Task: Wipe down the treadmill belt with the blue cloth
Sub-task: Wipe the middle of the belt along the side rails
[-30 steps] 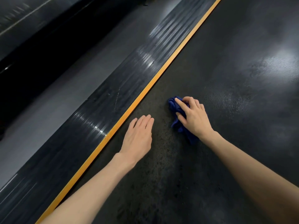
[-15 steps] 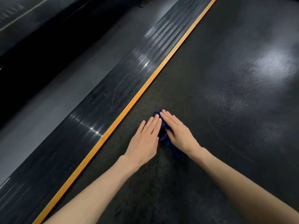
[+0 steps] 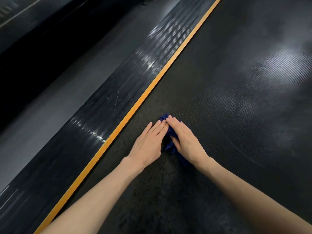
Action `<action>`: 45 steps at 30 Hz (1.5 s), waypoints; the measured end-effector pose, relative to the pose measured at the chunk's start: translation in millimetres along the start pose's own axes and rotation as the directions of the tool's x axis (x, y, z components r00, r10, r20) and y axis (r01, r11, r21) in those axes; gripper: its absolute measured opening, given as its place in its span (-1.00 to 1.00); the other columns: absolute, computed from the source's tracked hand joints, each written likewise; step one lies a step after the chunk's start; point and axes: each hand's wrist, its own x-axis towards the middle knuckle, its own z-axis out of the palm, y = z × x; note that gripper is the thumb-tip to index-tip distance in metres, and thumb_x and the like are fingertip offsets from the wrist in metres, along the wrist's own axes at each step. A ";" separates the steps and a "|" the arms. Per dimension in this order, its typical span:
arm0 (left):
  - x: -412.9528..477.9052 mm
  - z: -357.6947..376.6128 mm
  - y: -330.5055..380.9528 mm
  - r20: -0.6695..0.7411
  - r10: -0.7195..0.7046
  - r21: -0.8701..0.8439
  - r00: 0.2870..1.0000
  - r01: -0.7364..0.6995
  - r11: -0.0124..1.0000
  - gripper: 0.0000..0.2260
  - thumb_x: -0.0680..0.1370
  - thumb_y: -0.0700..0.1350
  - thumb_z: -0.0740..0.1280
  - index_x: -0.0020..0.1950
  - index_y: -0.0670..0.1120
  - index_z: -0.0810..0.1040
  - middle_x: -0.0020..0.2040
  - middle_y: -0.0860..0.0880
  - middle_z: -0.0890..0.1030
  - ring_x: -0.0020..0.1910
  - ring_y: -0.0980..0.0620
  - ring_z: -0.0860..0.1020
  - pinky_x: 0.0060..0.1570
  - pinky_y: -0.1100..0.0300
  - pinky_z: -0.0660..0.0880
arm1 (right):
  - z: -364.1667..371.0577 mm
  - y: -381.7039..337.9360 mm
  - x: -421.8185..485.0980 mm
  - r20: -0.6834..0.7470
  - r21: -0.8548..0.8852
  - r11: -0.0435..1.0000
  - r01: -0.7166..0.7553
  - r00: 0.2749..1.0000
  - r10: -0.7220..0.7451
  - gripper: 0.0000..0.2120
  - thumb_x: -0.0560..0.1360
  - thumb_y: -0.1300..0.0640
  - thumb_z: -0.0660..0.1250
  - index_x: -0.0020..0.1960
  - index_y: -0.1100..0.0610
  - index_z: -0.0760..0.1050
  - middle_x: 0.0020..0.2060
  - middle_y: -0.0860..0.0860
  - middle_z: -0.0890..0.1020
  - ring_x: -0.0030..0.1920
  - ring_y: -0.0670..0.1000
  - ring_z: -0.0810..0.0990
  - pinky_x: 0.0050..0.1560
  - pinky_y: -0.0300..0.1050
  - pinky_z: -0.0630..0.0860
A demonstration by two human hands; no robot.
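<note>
Right hand (image 3: 185,141) presses blue cloth (image 3: 169,145), left hand (image 3: 148,142) flat on textured belt (image 3: 228,115).

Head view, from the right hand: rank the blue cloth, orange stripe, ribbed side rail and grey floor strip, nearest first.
1. blue cloth: pressed under the right hand, touching it.
2. orange stripe: to the left, edging the belt.
3. ribbed side rail: just beyond the stripe.
4. grey floor strip: farthest left.

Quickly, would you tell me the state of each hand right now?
Left hand: open, fingers straight, lying flat on the treadmill belt.
Right hand: open, straight fingers pressing the blue cloth onto the belt.
</note>
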 end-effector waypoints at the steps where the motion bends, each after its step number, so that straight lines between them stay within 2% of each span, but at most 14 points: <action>1: -0.4 1.0 -1.2 -0.004 0.006 -0.008 1.000 -0.006 1.000 -0.39 0.57 -0.24 0.16 0.54 -0.05 -0.07 0.55 0.02 -0.04 0.52 0.13 -0.09 0.47 0.20 -0.22 | 0.8 0.7 1.2 0.000 0.001 1.000 0.014 1.000 -0.014 -0.40 0.50 0.30 0.29 0.49 0.14 0.16 0.47 0.04 0.22 0.48 -0.04 0.16 0.48 -0.15 0.05; 5: 7.9 7.6 -6.2 -0.035 0.003 -0.047 0.999 -0.005 0.999 -0.48 0.60 -0.25 0.14 0.53 -0.06 0.05 0.54 0.00 0.09 0.51 0.11 0.04 0.49 0.22 -0.08 | 2.5 5.4 7.9 0.007 0.000 1.000 -0.003 1.000 0.003 -0.41 0.50 0.35 0.27 0.47 0.11 0.19 0.46 -0.01 0.19 0.47 -0.07 0.14 0.48 -0.20 -0.02; 10: 38.2 -2.3 -14.0 -0.126 0.037 0.006 0.991 -0.037 0.999 -0.61 0.55 -0.25 0.26 0.39 -0.15 0.38 0.40 -0.11 0.40 0.37 -0.04 0.38 0.35 0.09 0.34 | -12.8 17.9 38.9 0.032 -0.118 0.992 0.049 0.998 -0.046 -0.46 0.49 0.31 0.30 0.43 0.18 0.27 0.42 0.10 0.31 0.44 0.04 0.25 0.46 -0.08 0.12; 13: 57.4 -16.4 -10.4 -0.126 0.070 0.005 0.990 -0.070 0.998 -0.73 0.57 -0.20 0.23 0.27 -0.16 0.44 0.35 -0.11 0.43 0.34 -0.04 0.39 0.30 0.08 0.35 | -28.0 22.3 45.2 -0.061 -0.263 0.964 -0.032 0.998 0.017 -0.56 0.42 0.17 0.39 0.27 0.19 0.41 0.20 0.15 0.48 0.17 0.16 0.47 0.16 0.08 0.45; 15: 63.1 -17.2 -6.1 -0.124 0.084 -0.024 0.989 -0.087 0.996 -0.79 0.56 -0.22 0.24 0.19 -0.12 0.42 0.21 -0.07 0.50 0.18 -0.03 0.44 0.14 0.14 0.38 | -28.7 21.2 36.0 -0.092 -0.277 0.959 -0.064 0.995 0.040 -0.60 0.41 0.14 0.40 0.21 0.17 0.43 0.10 0.11 0.50 0.04 0.13 0.48 0.03 0.04 0.46; 17: 62.7 -14.2 -3.5 -0.140 0.064 -0.037 0.988 -0.070 0.997 -0.78 0.54 -0.23 0.26 0.18 -0.09 0.40 0.12 -0.04 0.50 0.06 0.00 0.44 0.03 0.19 0.36 | -24.4 21.4 27.9 -0.100 -0.233 0.971 -0.061 0.994 0.039 -0.61 0.41 0.16 0.40 0.21 0.16 0.45 0.09 0.08 0.52 0.05 0.11 0.48 0.04 -0.01 0.42; 20: 60.2 -12.2 -4.8 -0.164 0.042 -0.053 0.986 -0.051 0.997 -0.73 0.52 -0.26 0.29 0.20 -0.08 0.41 0.09 -0.02 0.51 0.01 0.06 0.41 -0.04 0.25 0.36 | -23.4 21.7 33.2 -0.110 -0.233 0.971 -0.048 0.994 0.023 -0.61 0.39 0.20 0.42 0.20 0.17 0.47 0.06 0.08 0.53 0.02 0.12 0.48 0.01 0.02 0.44; 24: 53.9 -17.5 -14.1 -0.159 0.075 -0.058 0.984 -0.085 0.995 -0.83 0.51 -0.30 0.28 0.05 -0.12 0.49 -0.04 -0.05 0.54 -0.13 0.10 0.34 -0.14 0.21 0.43 | -20.4 12.1 36.7 -0.060 -0.198 0.980 -0.025 0.998 0.014 -0.62 0.40 0.19 0.39 0.21 0.16 0.46 0.01 0.09 0.50 -0.06 0.10 0.45 -0.03 0.05 0.47; 28: 34.1 -14.5 -26.6 -0.159 0.086 -0.076 0.984 -0.099 0.992 -0.84 0.49 -0.29 0.31 0.04 -0.14 0.54 -0.03 -0.06 0.59 -0.07 0.04 0.49 -0.07 0.22 0.49 | -9.8 3.4 28.1 -0.011 -0.179 0.984 0.022 1.000 -0.024 -0.58 0.42 0.17 0.39 0.26 0.18 0.43 0.02 0.09 0.50 -0.06 0.09 0.46 -0.01 0.01 0.48; 30: 29.7 -13.3 -31.4 -0.154 0.065 -0.120 0.986 -0.084 0.989 -0.77 0.50 -0.30 0.31 0.14 -0.15 0.56 0.07 -0.08 0.61 0.07 0.01 0.55 0.10 0.15 0.51 | -6.1 4.4 27.0 -0.018 -0.197 0.980 0.028 0.999 -0.032 -0.54 0.41 0.19 0.42 0.28 0.21 0.43 0.03 0.12 0.50 -0.06 0.11 0.46 -0.04 0.05 0.50; 33: 28.9 -13.7 -35.7 -0.112 0.052 -0.141 0.992 -0.067 0.988 -0.67 0.53 -0.29 0.29 0.28 -0.12 0.49 0.28 -0.06 0.53 0.29 0.04 0.46 0.29 0.21 0.35 | -3.7 6.3 25.4 -0.043 -0.261 0.965 0.036 0.998 -0.049 -0.46 0.38 0.21 0.44 0.33 0.23 0.41 0.12 0.14 0.51 0.06 0.08 0.39 -0.01 0.05 0.50; 37: 24.9 -14.0 -38.7 -0.104 0.062 -0.142 0.993 -0.076 0.987 -0.71 0.55 -0.22 0.27 0.28 -0.08 0.47 0.28 -0.04 0.51 0.28 0.07 0.46 0.25 0.24 0.38 | -4.0 1.1 25.7 0.018 -0.162 0.984 0.078 0.997 -0.076 -0.38 0.44 0.28 0.35 0.46 0.16 0.24 0.35 0.11 0.39 0.34 0.04 0.31 0.33 -0.08 0.26; 41: 26.0 -13.3 -32.3 -0.125 0.075 -0.144 0.989 -0.093 0.985 -0.65 0.54 -0.21 0.31 0.33 -0.09 0.43 0.30 -0.04 0.49 0.30 0.06 0.42 0.27 0.29 0.30 | -2.0 -0.9 23.6 0.029 -0.070 0.997 0.027 0.999 -0.025 -0.41 0.48 0.32 0.30 0.46 0.15 0.21 0.41 0.08 0.33 0.39 0.01 0.30 0.39 -0.18 0.17; 45: 40.0 -15.6 -30.1 -0.167 0.115 -0.130 0.979 -0.138 0.982 -0.59 0.48 -0.32 0.33 0.32 -0.13 0.42 0.22 -0.11 0.53 0.20 -0.04 0.48 0.18 0.14 0.44 | -8.4 13.7 41.2 0.006 -0.129 0.991 0.046 0.999 -0.046 -0.43 0.45 0.37 0.32 0.42 0.18 0.29 0.38 0.11 0.39 0.36 0.08 0.38 0.39 -0.06 0.27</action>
